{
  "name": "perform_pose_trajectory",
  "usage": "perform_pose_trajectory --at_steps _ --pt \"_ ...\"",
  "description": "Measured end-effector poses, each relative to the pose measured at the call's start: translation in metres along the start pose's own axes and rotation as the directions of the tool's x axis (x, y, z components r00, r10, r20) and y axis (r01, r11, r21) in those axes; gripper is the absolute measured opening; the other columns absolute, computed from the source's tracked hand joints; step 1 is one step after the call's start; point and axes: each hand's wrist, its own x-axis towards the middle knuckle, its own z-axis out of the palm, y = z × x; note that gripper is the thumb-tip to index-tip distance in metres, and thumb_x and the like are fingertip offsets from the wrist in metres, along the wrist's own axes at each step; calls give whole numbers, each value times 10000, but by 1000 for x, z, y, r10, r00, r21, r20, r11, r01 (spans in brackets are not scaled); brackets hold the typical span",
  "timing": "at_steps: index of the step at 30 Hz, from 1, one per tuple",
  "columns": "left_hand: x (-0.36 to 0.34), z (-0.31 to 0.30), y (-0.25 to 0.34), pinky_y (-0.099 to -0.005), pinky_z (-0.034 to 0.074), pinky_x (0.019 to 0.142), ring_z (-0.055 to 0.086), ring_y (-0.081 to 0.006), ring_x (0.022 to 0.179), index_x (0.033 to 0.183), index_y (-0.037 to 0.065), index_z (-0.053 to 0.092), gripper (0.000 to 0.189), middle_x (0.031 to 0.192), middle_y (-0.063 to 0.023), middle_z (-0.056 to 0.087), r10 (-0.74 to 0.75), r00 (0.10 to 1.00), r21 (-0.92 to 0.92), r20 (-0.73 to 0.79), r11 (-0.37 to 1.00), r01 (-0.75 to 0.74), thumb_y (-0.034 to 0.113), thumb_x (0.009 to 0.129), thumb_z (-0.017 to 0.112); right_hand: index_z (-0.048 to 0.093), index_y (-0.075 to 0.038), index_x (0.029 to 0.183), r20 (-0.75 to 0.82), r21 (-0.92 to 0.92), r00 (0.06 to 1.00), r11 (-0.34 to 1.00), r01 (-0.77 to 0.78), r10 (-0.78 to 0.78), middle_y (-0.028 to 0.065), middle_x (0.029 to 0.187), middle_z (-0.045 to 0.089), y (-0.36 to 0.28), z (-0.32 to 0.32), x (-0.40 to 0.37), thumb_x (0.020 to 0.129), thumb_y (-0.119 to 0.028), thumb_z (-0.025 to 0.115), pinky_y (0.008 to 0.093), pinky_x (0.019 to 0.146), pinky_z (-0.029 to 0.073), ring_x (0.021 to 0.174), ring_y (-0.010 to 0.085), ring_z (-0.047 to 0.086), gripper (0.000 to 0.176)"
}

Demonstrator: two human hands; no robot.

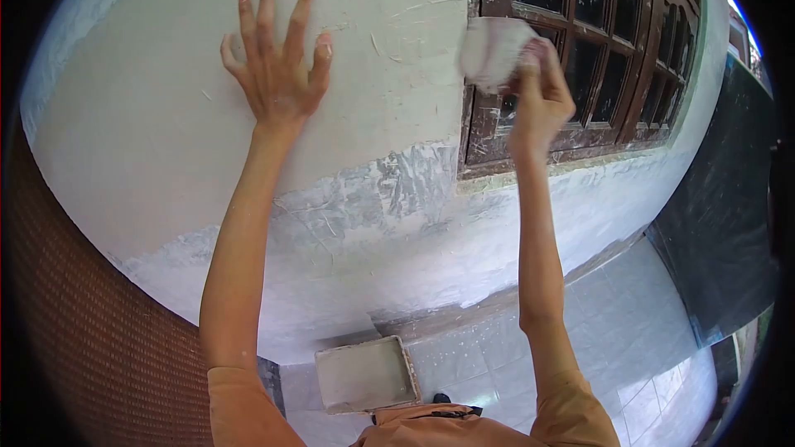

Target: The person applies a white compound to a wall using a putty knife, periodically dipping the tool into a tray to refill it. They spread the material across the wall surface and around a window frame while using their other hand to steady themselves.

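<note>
Wearing tan sleeves point(240, 406), facing plastered wall point(166, 132) behind left hand point(277, 79) and window point(609, 58) behind right hand point(542, 99), above tiled floor point(472, 356); spreading left, pinching blurred pale sheet point(491, 51) with right.

Orange-brown shirt point(414, 432) — short sleeves point(240, 401), bare forearms point(238, 281).

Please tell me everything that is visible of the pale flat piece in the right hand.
The pale flat piece is off-white and roughly squarish, with a faint darker band. It is blurred, so its material is unclear. The right hand grips its right side, holding it up before the left part of the brown window; whether piece and window touch cannot be told.
</note>
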Motion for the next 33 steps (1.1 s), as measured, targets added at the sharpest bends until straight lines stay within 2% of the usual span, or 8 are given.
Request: perform_pose_trajectory --at_steps 5,7,9,13,19,23,29,33 --pt "-1 3 0 -621 163 1049 188 -269 1454 1436 349 442 519 1552 -26 290 19 1000 -2 -4 1000 -19 476 934 428 577 11 1301 214 1 973 996 -91 89 104 1173 662 -7 13 -19 930 -18 613 235 757 536 952 106 630 374" --pt "-1 4 -1 -624 168 1045 192 -268 1453 1435 351 443 518 1551 -26 293 29 999 -13 -18 999 -29 479 934 428 584 -2 1301 312 -87 950 994 65 -35 91 1124 681 13 16 -26 925 -63 647 225 702 524 903 83 627 386" --pt "0 5 -2 -627 173 1042 197 -267 1452 1434 352 443 517 1550 -26 297 38 999 -18 -37 999 -39 481 934 427 590 -9 1297 140 -90 985 992 -88 100 85 1095 691 13 2 -16 926 -67 644 225 687 530 886 92 639 379" --pt "1 4 -2 -632 176 1038 198 -271 1451 1431 353 447 514 1548 -30 295 29 1000 15 -4 999 -29 477 932 434 590 -2 1290 -91 88 992 993 -74 82 85 1117 686 -3 -3 4 932 -38 607 222 655 533 851 87 642 361" --pt "1 3 0 -636 178 1037 198 -278 1451 1434 353 444 518 1554 -29 288 29 1000 15 -5 999 -29 466 928 439 621 -9 1264 206 -92 977 993 76 -56 76 1111 686 13 46 -1 892 -24 658 231 721 510 806 84 619 374" --pt "1 3 1 -637 184 1036 196 -283 1451 1435 347 444 524 1555 -34 285 10 1000 47 24 999 -11 458 923 445 610 13 1254 -99 87 995 996 -26 35 87 1092 685 0 17 35 926 -7 606 232 687 556 848 103 641 329" --pt "1 -3 2 -627 178 1042 174 -296 1457 1449 309 430 531 1561 -62 274 17 1000 58 24 998 -18 429 932 444 636 24 1225 211 144 976 986 -78 46 93 1130 684 -5 70 16 856 25 655 242 841 503 929 109 632 369" --pt "1 -4 4 -628 170 1044 172 -296 1458 1446 303 436 528 1561 -64 274 0 1000 60 16 998 -1 424 932 444 646 17 1211 14 49 999 998 46 -47 96 1101 692 5 46 51 882 28 615 244 801 520 893 122 645 331"
